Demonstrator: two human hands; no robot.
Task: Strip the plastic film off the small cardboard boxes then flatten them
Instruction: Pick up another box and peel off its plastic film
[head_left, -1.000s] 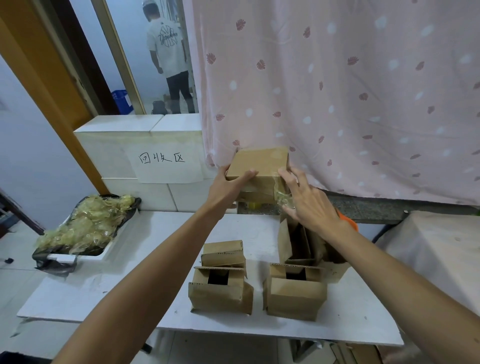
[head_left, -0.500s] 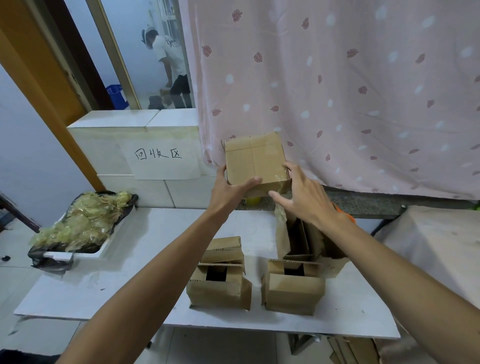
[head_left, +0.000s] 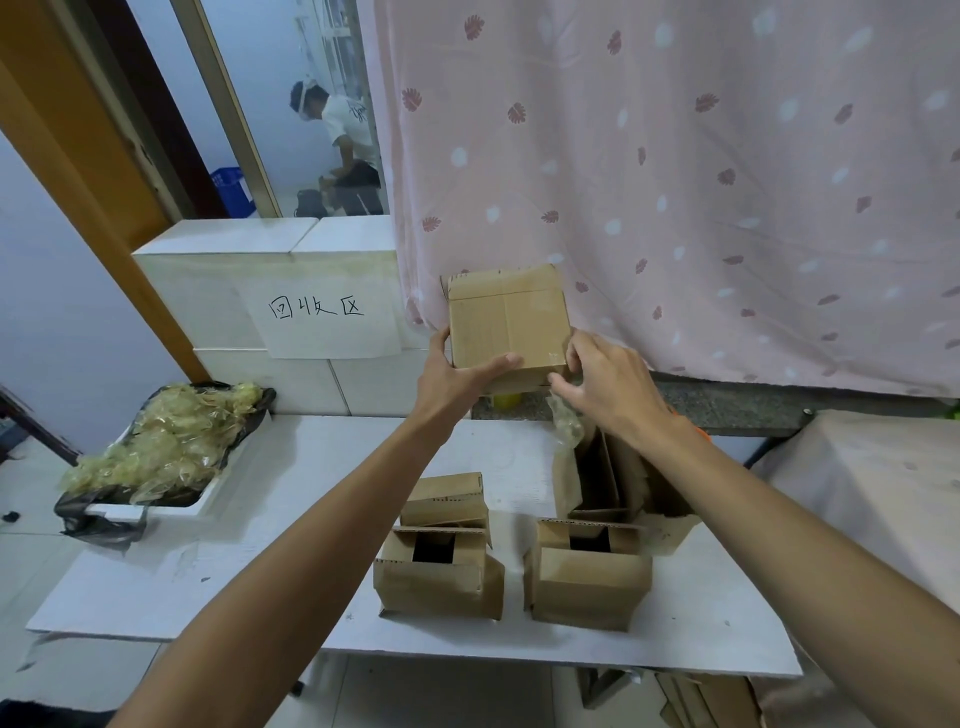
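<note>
— Pink curtain (head_left: 675, 182) cloth is hung behind the grip, and a white table (head_left: 291, 519) is spread below it. What is being held?

— One small cardboard box (head_left: 506, 322) is held up in the air, above the table's far edge. Its lower left corner is clasped by the left hand (head_left: 452, 374), the thumb laid across the front face. Its lower right corner is pinched by the right hand (head_left: 608, 384), fingers curled.

— And the wrapping?

— A crumpled strip of plastic film (head_left: 566, 423) is seen dangling just under the right thumb. Whether it is attached to the box cannot be told.

— What is set around the grip?

— Below it, nearer the person, two open-topped boxes (head_left: 439, 577) are stood side by side, with more opened ones beneath the right wrist. Well off to the left, a tray (head_left: 208, 506) heaped with yellowish stripped film is placed.
</note>
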